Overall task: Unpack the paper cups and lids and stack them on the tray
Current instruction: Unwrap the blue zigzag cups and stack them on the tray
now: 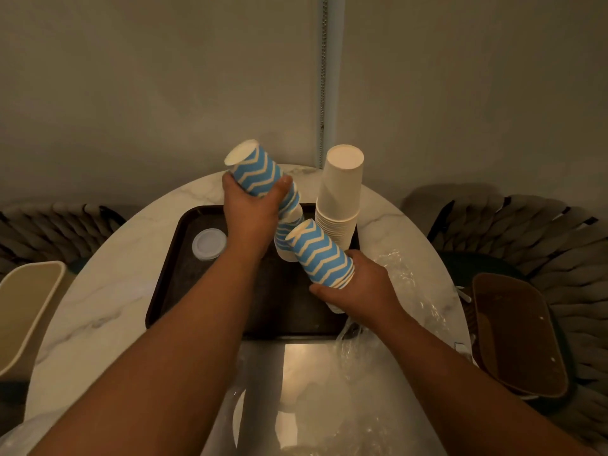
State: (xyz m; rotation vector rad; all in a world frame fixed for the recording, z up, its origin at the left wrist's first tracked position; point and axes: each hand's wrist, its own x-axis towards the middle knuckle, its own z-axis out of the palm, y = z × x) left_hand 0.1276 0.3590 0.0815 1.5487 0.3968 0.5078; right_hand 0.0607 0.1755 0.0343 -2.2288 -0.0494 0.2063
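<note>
Crumpled plastic wrap (329, 406) lies nearest you on the table (108, 258), spent packaging from the cups, with more of it trailing up the right side beside the tray (171, 291). Your forearms reach over it toward the tray. Your left hand (253, 209) is curled round a tilted stack of blue zigzag cups (256, 172), base end pointing up and away from you, and the stack runs down behind your hand toward the tray; whether its lower end touches the tray is hidden. Your right hand (358, 287) grips a second blue stack (320, 255) near its rims, thumb on the near side, base end tilted up and left so it sits just beside the first stack. Held this way, upside down, both look ready to be joined or set rims-down, which would match the plain white stack (342, 192) standing inverted at the far right corner of the tray. One lid (209, 243) sits at the left of the tray, well apart from the cups, probably to keep lids and cups in separate piles. A beige bin (26, 307) stands off the left edge of the table and a brown bin (516, 334) off the right, handy for the wrap. I can read no brand, label or writing on the cups, lid or wrap; the blue cups carry only the zigzag pattern.
</note>
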